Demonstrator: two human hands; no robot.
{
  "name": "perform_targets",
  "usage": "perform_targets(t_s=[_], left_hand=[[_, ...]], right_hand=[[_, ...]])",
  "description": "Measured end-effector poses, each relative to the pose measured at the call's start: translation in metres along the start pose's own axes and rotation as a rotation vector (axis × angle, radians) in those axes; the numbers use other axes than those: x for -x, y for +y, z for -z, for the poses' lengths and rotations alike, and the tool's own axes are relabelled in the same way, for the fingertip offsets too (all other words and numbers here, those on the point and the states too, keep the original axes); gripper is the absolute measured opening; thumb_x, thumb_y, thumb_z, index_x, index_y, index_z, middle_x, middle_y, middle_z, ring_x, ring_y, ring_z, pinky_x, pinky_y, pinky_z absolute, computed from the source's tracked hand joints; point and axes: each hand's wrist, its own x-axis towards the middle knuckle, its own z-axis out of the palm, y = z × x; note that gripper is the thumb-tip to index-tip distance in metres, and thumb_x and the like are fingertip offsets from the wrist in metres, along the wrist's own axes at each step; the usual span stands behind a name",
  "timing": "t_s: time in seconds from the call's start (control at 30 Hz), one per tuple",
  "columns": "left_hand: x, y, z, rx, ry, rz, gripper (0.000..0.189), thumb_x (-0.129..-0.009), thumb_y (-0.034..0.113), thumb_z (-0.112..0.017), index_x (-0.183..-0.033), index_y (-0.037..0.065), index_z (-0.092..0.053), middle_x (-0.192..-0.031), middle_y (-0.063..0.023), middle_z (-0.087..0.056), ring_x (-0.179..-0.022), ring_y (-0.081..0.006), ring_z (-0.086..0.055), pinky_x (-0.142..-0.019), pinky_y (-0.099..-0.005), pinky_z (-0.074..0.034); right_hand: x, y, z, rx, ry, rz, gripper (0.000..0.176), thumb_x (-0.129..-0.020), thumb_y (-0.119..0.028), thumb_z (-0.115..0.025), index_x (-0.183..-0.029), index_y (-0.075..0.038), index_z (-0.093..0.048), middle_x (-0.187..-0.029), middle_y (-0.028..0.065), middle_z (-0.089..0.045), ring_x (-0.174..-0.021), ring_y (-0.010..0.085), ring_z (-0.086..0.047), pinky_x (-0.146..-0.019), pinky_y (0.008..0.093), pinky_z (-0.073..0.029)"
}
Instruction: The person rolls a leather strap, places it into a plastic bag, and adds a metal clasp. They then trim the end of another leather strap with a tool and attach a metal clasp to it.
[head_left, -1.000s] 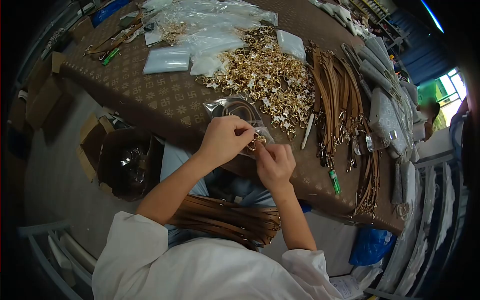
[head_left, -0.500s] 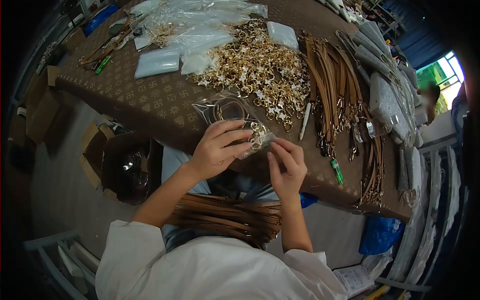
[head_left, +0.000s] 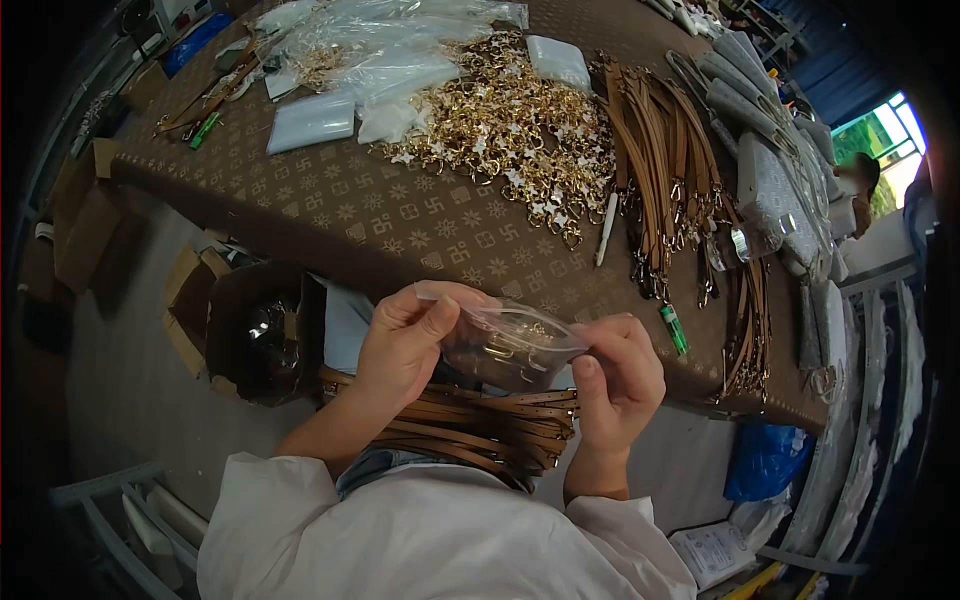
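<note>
I hold a small clear plastic bag (head_left: 510, 345) between both hands, just off the near edge of the table. Inside it lie a brown strap and gold metal clasps. My left hand (head_left: 405, 345) grips the bag's left end with thumb and fingers. My right hand (head_left: 615, 375) pinches its right end. A bundle of brown leather straps (head_left: 470, 430) rests across my lap under the bag.
The brown patterned table (head_left: 330, 215) carries a heap of gold clasps (head_left: 510, 130), clear bags (head_left: 390, 70), tan straps with hooks (head_left: 660, 170), a white pen (head_left: 606, 230) and a green lighter (head_left: 673, 330). An open cardboard box (head_left: 250, 330) stands on the floor at left.
Both hands have lifted the bag off the table and drawn it toward me, over my lap. The left hand now grips the bag's end instead of pressing on it.
</note>
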Motion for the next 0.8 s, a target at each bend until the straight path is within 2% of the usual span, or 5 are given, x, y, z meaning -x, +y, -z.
perform_targets(t_s=[0.23, 0.37, 0.43, 0.47, 0.8], left_hand=[[0.003, 0.001, 0.003, 0.018, -0.003, 0.002, 0.023, -0.09, 0.018, -0.058, -0.106, 0.002, -0.061, -0.107, -0.0148, -0.062, -0.102, -0.0221, -0.059, -0.089, -0.0342, -0.046], [-0.017, 0.038, -0.002, -0.662, 0.0, -0.338, 0.043, -0.072, 0.01, -0.07, -0.114, 0.003, -0.06, -0.105, -0.0106, -0.063, -0.103, -0.0224, -0.057, -0.088, -0.0343, -0.045], [-0.024, 0.046, -0.01, -1.289, -0.356, -0.413, 0.04, -0.067, 0.012, -0.073, -0.106, 0.005, -0.064, -0.097, -0.0081, -0.063, -0.091, -0.0241, -0.058, -0.081, -0.0341, -0.046], [-0.028, 0.036, -0.011, -1.266, -0.402, -0.499, 0.028, -0.064, 0.008, -0.074, -0.091, 0.005, -0.069, -0.083, -0.0069, -0.062, -0.077, -0.0233, -0.057, -0.07, -0.0339, -0.045], [-0.034, 0.021, -0.01, -1.21, -0.462, -0.397, 0.008, -0.066, 0.007, -0.07, -0.072, 0.006, -0.066, -0.071, -0.0022, -0.056, -0.067, -0.0199, -0.054, -0.059, -0.0311, -0.045]], right_hand=[[0.003, 0.002, -0.009, 0.117, 0.008, -0.074, 0.008, -0.075, 0.002, -0.066, -0.081, 0.001, -0.061, -0.075, 0.0086, -0.057, -0.065, 0.0177, -0.052, -0.057, 0.0266, -0.041], [0.006, 0.008, -0.015, 0.242, -0.082, -0.008, 0.012, -0.071, 0.004, -0.067, -0.08, -0.001, -0.059, -0.072, 0.0085, -0.055, -0.064, 0.0221, -0.05, -0.056, 0.0296, -0.04], [0.007, 0.01, -0.019, 0.281, -0.098, 0.019, 0.014, -0.07, 0.005, -0.067, -0.08, -0.001, -0.059, -0.072, 0.0086, -0.055, -0.064, 0.0231, -0.05, -0.056, 0.0305, -0.04], [0.006, 0.01, -0.02, 0.323, -0.107, 0.052, 0.015, -0.069, 0.006, -0.067, -0.08, -0.001, -0.059, -0.072, 0.0086, -0.054, -0.064, 0.024, -0.05, -0.056, 0.0314, -0.039], [0.011, 0.015, -0.024, 0.368, -0.129, 0.084, 0.013, -0.072, 0.006, -0.067, -0.078, -0.001, -0.058, -0.074, 0.0077, -0.055, -0.064, 0.0193, -0.05, -0.055, 0.0273, -0.041]])
